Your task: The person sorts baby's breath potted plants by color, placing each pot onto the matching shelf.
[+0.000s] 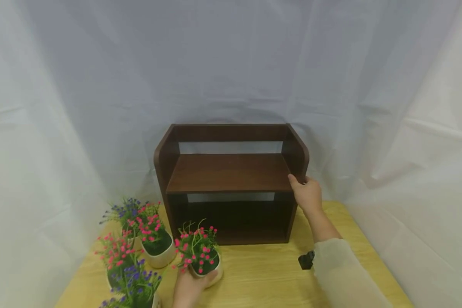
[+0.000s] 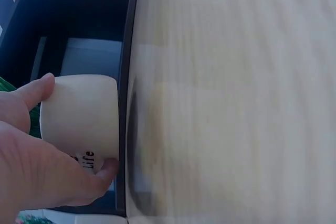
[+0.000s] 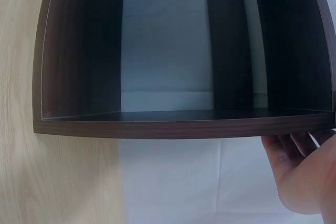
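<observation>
My left hand (image 1: 190,287) grips a white pot (image 2: 81,108) with black lettering, holding a plant with pink flowers (image 1: 200,252) in front of the shelf's lower left part. Thumb and fingers curl round the pot's sides in the left wrist view, and a shadow lies on the tabletop close by. The dark brown two-tier shelf (image 1: 231,173) stands upright at the back of the table, with bare boards. With the right hand (image 1: 309,197) I hold its right side panel, thumb on the inner side near the upper board. In the right wrist view, the fingers (image 3: 281,156) bend behind the panel.
Several more potted plants cluster at the table's left: a pink one (image 1: 159,252) beside the shelf, another pink one (image 1: 117,256), a purple one (image 1: 125,214) behind and a purple one (image 1: 136,284) in front. White sheeting (image 1: 231,64) encloses the wooden table (image 1: 262,278).
</observation>
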The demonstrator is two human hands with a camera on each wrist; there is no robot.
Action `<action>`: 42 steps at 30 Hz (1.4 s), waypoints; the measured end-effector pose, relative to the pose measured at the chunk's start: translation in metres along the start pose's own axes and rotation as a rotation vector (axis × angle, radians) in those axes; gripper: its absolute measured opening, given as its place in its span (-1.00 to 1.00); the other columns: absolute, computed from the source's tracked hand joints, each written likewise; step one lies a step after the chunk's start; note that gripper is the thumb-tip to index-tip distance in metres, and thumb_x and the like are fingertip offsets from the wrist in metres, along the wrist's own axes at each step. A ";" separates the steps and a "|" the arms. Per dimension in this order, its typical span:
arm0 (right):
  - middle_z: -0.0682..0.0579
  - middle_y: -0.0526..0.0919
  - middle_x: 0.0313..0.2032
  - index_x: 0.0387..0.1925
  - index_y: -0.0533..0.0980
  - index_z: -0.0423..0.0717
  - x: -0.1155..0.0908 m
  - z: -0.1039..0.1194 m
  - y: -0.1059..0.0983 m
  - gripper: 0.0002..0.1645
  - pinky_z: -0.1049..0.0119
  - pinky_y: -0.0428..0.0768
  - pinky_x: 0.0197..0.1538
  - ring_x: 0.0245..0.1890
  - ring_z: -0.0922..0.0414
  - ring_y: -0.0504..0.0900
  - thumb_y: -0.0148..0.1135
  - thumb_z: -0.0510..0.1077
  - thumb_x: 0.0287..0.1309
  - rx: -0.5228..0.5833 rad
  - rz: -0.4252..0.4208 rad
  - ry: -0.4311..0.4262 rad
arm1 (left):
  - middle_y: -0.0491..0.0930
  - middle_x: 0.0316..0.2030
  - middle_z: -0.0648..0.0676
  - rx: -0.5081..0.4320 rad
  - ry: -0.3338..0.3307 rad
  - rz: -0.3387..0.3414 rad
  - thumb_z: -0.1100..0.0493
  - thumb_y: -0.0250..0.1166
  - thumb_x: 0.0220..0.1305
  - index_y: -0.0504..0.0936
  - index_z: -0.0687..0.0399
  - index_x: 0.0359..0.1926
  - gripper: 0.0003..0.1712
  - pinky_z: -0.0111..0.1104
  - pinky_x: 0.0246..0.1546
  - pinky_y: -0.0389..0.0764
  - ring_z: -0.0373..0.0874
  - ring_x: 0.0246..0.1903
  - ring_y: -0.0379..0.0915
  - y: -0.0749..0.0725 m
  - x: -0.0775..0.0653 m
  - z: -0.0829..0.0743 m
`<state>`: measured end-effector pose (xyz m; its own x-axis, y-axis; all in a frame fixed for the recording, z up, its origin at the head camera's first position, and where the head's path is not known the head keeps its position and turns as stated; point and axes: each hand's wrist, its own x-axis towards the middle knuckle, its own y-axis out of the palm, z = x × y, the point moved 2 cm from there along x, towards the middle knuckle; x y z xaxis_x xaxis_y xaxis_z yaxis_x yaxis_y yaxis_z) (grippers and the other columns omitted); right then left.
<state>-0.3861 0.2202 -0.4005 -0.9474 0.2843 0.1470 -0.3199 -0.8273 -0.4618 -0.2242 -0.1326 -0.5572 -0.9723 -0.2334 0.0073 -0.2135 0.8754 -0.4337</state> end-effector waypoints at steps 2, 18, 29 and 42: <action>-0.46 0.45 0.49 0.50 0.40 -0.42 0.000 0.000 0.000 -0.05 -0.25 0.47 0.56 0.52 -0.38 0.45 0.20 0.30 0.52 -0.001 0.000 0.005 | 0.44 0.42 0.60 0.003 -0.001 0.023 -0.12 0.73 0.07 0.34 0.49 0.50 0.20 0.33 0.48 0.44 0.55 0.43 0.41 0.005 0.000 -0.005; -0.46 0.53 0.42 0.46 0.45 -0.41 0.000 -0.001 0.002 -0.07 -0.27 0.51 0.52 0.46 -0.39 0.51 0.19 0.31 0.51 -0.008 -0.025 -0.008 | 0.48 0.38 0.53 -0.045 0.137 0.077 -0.01 0.74 0.04 0.41 0.38 0.46 0.10 0.33 0.46 0.47 0.52 0.39 0.46 0.050 0.008 -0.038; -0.47 0.49 0.45 0.49 0.41 -0.42 0.002 -0.001 0.002 -0.07 -0.25 0.50 0.54 0.49 -0.38 0.48 0.20 0.29 0.53 -0.009 -0.018 0.006 | 0.56 0.32 0.50 -0.032 0.192 0.070 0.07 0.80 -0.12 0.46 0.33 0.42 0.11 0.33 0.38 0.56 0.48 0.30 0.57 0.085 0.020 -0.049; -0.45 0.57 0.39 0.44 0.48 -0.40 0.004 -0.006 0.003 -0.10 -0.25 0.56 0.49 0.43 -0.38 0.55 0.21 0.29 0.50 0.010 -0.039 -0.025 | 0.57 0.35 0.45 -0.091 0.223 0.088 0.02 0.77 -0.05 0.35 0.24 0.48 0.15 0.37 0.42 0.48 0.48 0.35 0.52 0.107 0.040 -0.049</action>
<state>-0.3914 0.2215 -0.4066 -0.9341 0.3045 0.1863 -0.3566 -0.8208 -0.4462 -0.2906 -0.0275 -0.5593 -0.9823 -0.0640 0.1762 -0.1247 0.9250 -0.3590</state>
